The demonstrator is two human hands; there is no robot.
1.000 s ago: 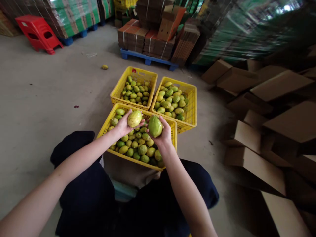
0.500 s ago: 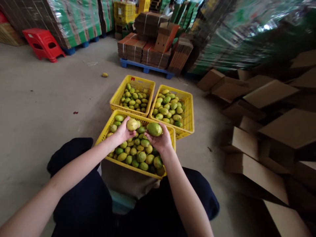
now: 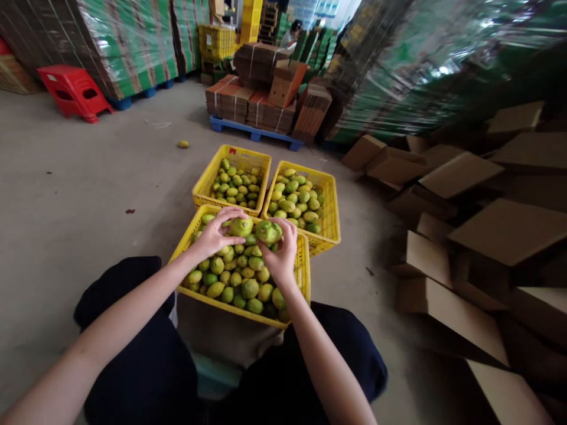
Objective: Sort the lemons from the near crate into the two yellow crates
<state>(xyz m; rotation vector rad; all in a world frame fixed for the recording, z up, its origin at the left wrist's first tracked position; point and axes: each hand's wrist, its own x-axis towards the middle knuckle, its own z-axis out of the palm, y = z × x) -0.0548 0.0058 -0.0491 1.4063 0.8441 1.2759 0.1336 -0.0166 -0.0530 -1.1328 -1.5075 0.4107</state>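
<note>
My left hand (image 3: 218, 234) is closed round a yellow-green lemon (image 3: 240, 227), its thumb below and fingers over the top. Close beside it, a knobbly greener lemon (image 3: 268, 232) sits in the grip of my right hand (image 3: 283, 254). Both hands are raised over the near yellow crate (image 3: 305, 277), which stands in front of my knees, filled with many green and yellow lemons (image 3: 250, 288). Behind it are a left rear crate (image 3: 202, 188) and a right rear crate (image 3: 330, 208), each with lemons inside.
Cardboard boxes (image 3: 443, 254) lie piled on the right. A blue pallet (image 3: 256, 131) bears bundled flat cartons ahead. A red stool (image 3: 75, 93) and wrapped stacks (image 3: 128, 47) stand at the left. One lemon (image 3: 183, 144) lies on the floor. A person (image 3: 290, 36) is far back.
Both lemons have been turned in my fingers, showing different sides. My hands have drawn slightly closer together, and my left fingers now wrap over the top. The view has shifted slightly.
</note>
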